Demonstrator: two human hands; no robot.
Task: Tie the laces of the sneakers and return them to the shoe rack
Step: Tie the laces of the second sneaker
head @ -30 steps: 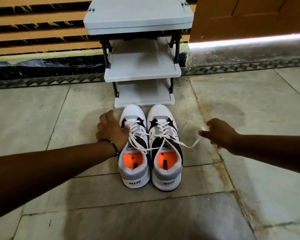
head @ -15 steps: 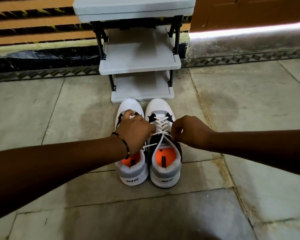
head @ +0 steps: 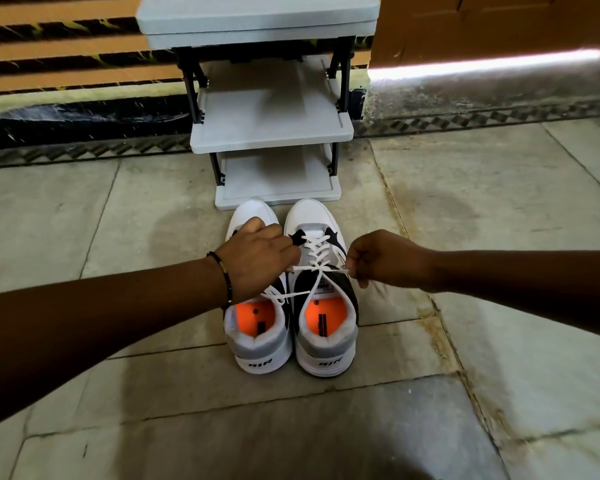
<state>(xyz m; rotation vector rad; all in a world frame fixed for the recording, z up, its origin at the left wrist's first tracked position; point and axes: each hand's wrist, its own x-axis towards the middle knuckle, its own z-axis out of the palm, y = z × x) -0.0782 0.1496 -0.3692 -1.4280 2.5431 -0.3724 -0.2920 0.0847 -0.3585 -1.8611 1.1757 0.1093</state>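
Two white, black and grey sneakers with orange insoles stand side by side on the stone floor, toes toward the rack: the left sneaker [head: 257,341] and the right sneaker [head: 326,334]. My left hand [head: 257,261] lies over the left sneaker's front and pinches one end of the right sneaker's white lace [head: 317,268]. My right hand [head: 385,259] pinches the other end at the shoe's right side. The lace runs taut between both hands across the tongue. A loose lace loop trails over the left sneaker's opening.
A grey plastic shoe rack [head: 271,129] with three shelves stands just beyond the sneakers' toes, against a striped wall. A wooden door [head: 499,26] is at the upper right with light under it. Stone floor tiles lie all around.
Both hands came in from the sides to the right sneaker's lace, then pulled slightly apart, drawing the lace tight across the tongue.
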